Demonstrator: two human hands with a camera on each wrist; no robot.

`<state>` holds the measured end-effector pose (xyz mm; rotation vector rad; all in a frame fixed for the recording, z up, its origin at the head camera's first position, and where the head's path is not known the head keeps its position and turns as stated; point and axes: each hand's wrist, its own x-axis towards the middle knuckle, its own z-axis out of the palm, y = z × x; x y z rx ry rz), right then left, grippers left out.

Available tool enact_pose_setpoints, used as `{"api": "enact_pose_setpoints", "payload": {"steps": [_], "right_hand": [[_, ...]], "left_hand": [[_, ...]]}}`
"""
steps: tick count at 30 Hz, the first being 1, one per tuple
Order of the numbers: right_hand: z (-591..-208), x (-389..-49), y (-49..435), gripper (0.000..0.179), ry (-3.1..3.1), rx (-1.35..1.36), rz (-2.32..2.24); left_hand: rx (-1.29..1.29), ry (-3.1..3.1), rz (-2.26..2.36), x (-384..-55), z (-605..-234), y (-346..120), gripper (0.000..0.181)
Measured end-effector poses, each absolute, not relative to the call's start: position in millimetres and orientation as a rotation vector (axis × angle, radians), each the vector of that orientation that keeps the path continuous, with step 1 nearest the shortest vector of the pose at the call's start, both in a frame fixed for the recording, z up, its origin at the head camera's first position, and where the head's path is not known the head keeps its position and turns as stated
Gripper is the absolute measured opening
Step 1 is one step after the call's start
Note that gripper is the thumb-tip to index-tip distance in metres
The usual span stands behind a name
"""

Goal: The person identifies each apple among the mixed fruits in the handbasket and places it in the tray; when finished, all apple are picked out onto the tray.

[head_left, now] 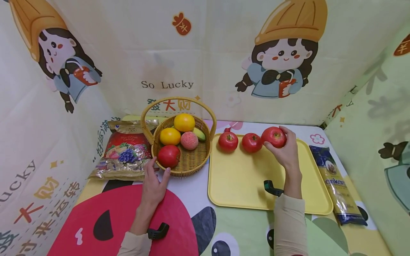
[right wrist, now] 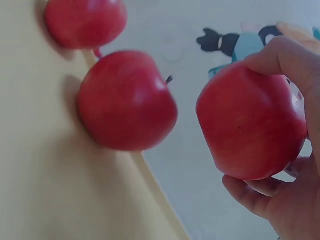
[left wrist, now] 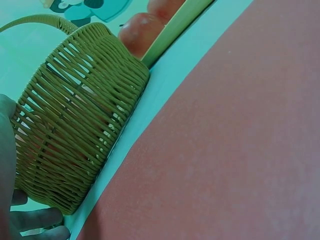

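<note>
My right hand (head_left: 286, 153) holds a red apple (right wrist: 250, 122) between thumb and fingers, above the far right part of a yellow tray (head_left: 243, 185). Two more red apples, one in the middle (head_left: 251, 143) and one to the left (head_left: 228, 142), sit at the tray's far edge. My left hand (head_left: 155, 183) rests against the near left side of a wicker basket (left wrist: 80, 115), its fingers spread and the thumb at the rim. Inside the basket are a red apple (head_left: 168, 156), two orange fruits (head_left: 184, 122), a pink bumpy ball-shaped fruit (head_left: 189, 140) and a partly hidden yellow-green fruit (head_left: 199, 134).
A bag of mixed fruit candy (head_left: 125, 153) lies left of the basket, close against it. On the tray's right lies a long dark blue and gold packet (head_left: 336, 185). Printed cloth walls (head_left: 221, 64) close in the back and both sides. The basket's handle (head_left: 179, 99) arches upright.
</note>
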<state>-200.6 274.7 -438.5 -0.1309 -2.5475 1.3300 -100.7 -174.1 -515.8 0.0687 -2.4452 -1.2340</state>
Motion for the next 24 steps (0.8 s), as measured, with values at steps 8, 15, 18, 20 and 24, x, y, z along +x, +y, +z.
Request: {"api": "enact_pose_setpoints", "payload": {"steps": [8, 15, 18, 20, 24], "right_hand": [[-458, -209, 288, 0.082, -2.548, -0.215, 1.315], [-468, -212, 298, 0.084, -2.568, -0.266, 1.307], [-472, -212, 299, 0.086, -2.593, -0.279, 1.301], [-475, -213, 300, 0.087, -2.609, -0.291, 1.297], [-480, -214, 301, 0.088, -2.628, -0.326, 1.295]], "left_hand": [[0.074, -2.446, -1.234, -100, -517, -174, 0.068], [0.068, -2.443, -1.23, -101, -517, -174, 0.069], [0.072, -2.443, -1.231, -101, -517, -174, 0.069], [0.076, -2.447, -1.23, -101, -517, -174, 0.068], [0.077, -2.45, -1.223, -101, -517, -175, 0.068]]}}
